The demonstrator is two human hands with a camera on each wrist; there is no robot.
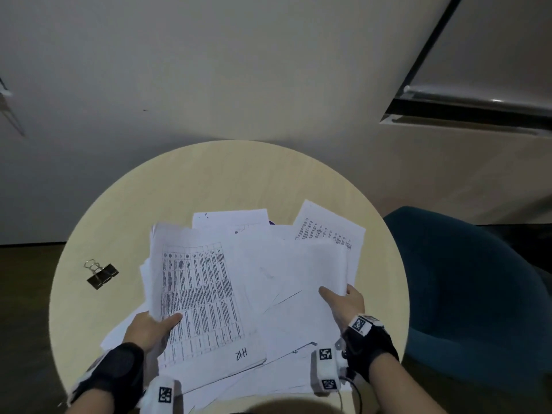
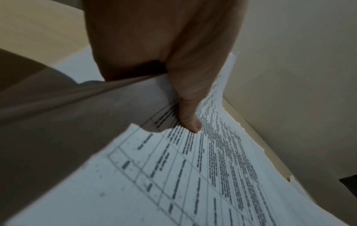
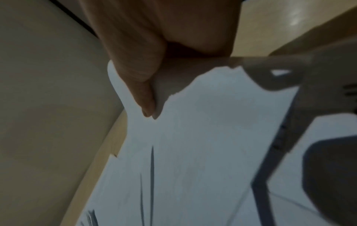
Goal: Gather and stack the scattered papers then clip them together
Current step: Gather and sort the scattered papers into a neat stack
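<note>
Where the round table curves through the middle of the head view, bare wood is left along its upper rim and at the left, where a binder clip lies well apart from the papers spread across the lower centre. A printed sheet is pinched at its lower left by the left hand; a blank sheet is gripped at lower right by the right hand, close to the table's edge and a blue chair. In the left wrist view, the thumb is pressed onto the printed sheet, fingers hidden beneath. In the right wrist view, the thumb is laid on the blank sheet.
</note>
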